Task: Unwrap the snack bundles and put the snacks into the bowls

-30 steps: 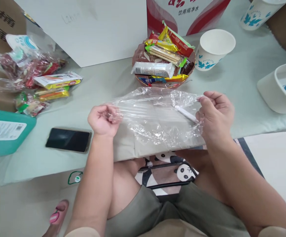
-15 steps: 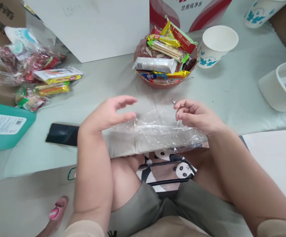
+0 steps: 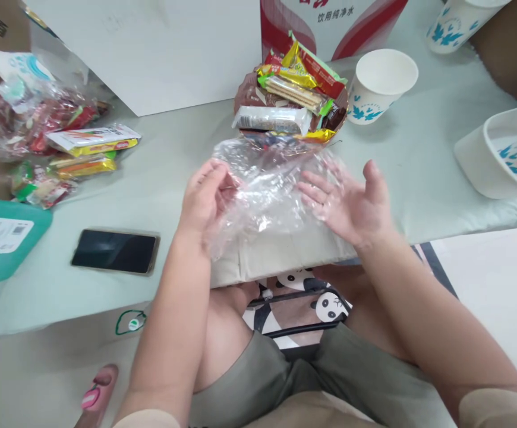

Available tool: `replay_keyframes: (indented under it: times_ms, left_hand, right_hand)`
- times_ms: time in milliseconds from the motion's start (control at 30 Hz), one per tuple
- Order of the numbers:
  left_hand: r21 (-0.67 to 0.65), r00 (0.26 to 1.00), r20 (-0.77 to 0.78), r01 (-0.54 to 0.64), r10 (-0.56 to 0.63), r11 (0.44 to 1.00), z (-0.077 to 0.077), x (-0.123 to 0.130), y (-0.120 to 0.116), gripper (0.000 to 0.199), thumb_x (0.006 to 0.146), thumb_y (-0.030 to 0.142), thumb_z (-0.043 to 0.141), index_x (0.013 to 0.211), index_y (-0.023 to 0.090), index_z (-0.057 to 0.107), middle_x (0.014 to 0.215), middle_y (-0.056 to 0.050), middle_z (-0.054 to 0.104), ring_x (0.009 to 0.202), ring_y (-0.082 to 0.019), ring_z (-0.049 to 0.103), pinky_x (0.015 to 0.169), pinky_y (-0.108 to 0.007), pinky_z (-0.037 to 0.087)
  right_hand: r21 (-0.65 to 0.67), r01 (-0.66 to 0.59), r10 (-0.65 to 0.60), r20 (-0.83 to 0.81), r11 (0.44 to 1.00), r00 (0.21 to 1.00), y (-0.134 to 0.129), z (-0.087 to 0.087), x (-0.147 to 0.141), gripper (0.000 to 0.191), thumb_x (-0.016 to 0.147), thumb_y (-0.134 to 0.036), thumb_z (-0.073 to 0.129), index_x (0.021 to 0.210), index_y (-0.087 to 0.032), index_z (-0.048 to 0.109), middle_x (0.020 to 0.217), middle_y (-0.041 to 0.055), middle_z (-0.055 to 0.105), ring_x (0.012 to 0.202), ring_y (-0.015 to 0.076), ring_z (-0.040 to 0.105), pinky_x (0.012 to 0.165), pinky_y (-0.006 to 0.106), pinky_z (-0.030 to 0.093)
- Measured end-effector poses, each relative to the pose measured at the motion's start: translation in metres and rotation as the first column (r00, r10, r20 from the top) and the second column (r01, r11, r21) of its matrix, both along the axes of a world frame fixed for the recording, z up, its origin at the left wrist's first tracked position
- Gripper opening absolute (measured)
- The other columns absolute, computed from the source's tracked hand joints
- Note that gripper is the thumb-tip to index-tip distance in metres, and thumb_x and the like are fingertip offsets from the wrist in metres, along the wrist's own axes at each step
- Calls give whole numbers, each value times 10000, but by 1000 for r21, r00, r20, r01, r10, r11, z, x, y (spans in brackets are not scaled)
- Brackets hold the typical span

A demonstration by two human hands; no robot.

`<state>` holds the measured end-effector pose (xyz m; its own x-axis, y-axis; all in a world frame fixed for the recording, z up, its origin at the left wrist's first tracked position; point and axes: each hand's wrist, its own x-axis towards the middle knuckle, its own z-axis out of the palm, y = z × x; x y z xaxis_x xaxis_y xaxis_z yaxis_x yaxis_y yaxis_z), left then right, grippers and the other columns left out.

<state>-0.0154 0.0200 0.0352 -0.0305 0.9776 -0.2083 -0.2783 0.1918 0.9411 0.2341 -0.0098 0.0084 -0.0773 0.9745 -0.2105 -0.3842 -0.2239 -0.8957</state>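
A crumpled clear plastic bag (image 3: pixel 270 205) is spread between my two hands, above the table's near edge. My left hand (image 3: pixel 205 199) is closed on the left side of the bag, with thumb and fingers pinching the film. My right hand (image 3: pixel 352 205) is open, palm turned up and thumb apart; its fingers lie against or inside the bag's right side, I cannot tell which. Just beyond the bag stands a reddish-brown bowl (image 3: pixel 246 95) heaped with wrapped snacks (image 3: pixel 294 92). The film overlaps the bowl's front in view.
Left on the table are a phone (image 3: pixel 116 251), packaged snacks (image 3: pixel 91 142) and a green container (image 3: pixel 9 238). Paper cups (image 3: pixel 383 77) and a white tub (image 3: pixel 485 160) stand to the right. White (image 3: pixel 160 53) and red-white boxes (image 3: pixel 330 35) stand behind. A panda-print item (image 3: pixel 294 315) is between my legs.
The bag has been raised and spread from the table edge toward the bowl. My left hand has closed on it; my right hand has opened, turning palm up against the film.
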Motion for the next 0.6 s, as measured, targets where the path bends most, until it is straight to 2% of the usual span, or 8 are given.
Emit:
replay_keyframes:
  times_ms: [67,200,267,333,400,467,533,600]
  left_hand:
    - [37,993,49,-111,109,993,-1,3,2,184,876,315,694,769,217,582,643,37,575,557,-99,597,472,-180,449]
    - [76,997,12,-72,72,995,-7,13,-2,217,901,373,712,825,231,567,649,40,554,613,-126,656,513,-192,459]
    - [125,996,-72,-35,44,992,-11,17,-8,225,906,374,724,828,232,567,659,43,550,647,-126,675,561,-194,467]
    - [184,978,-195,-38,75,982,-14,22,-14,182,923,327,703,828,234,579,671,45,564,674,-115,675,601,-187,460]
    - [221,937,-320,-68,138,973,-15,26,-21,119,932,250,665,833,239,600,662,47,586,670,-108,647,627,-183,449]
    - [232,897,-405,-85,176,969,-15,30,-26,103,912,193,658,830,242,618,633,48,590,659,-113,615,643,-186,437]
    - [229,885,-434,-75,171,970,-15,33,-29,94,892,179,673,837,241,629,633,48,601,663,-117,609,656,-194,434]
    - [242,898,-397,-98,190,965,-15,32,-28,82,902,196,672,865,244,617,680,48,626,700,-114,634,673,-198,439]
  right_hand:
    - [7,-64,64,-64,998,996,-3,0,-6,744,692,-884,616,1150,-300,567,1292,117,738,1205,313,712,943,516,609]
    - [-36,-179,175,-94,983,980,-6,-3,-19,771,678,-854,684,1191,-298,536,1321,127,732,1245,311,698,972,527,604]
    - [-81,-222,213,-103,972,972,-6,-5,-22,757,701,-849,675,1186,-285,540,1326,140,727,1240,314,698,980,532,603]
    - [-92,-240,230,-113,966,967,-8,-7,-23,779,701,-855,670,1212,-282,539,1389,146,691,1258,316,684,993,537,599]
    - [-69,-214,206,-100,975,973,-10,-8,-24,848,670,-864,685,1275,-291,525,1489,145,621,1281,318,665,985,540,603]
    - [-65,-144,141,-49,987,989,-14,-9,-27,873,639,-787,772,1322,-307,514,1529,129,585,1265,301,671,954,509,618]
    - [-119,-83,87,29,989,996,-17,-10,-32,740,676,-617,837,1282,-298,559,1411,102,671,1150,255,723,916,445,630]
    - [-199,-61,82,102,978,991,-19,-9,-35,481,765,-464,806,1161,-252,634,1134,73,775,925,206,766,867,396,635]
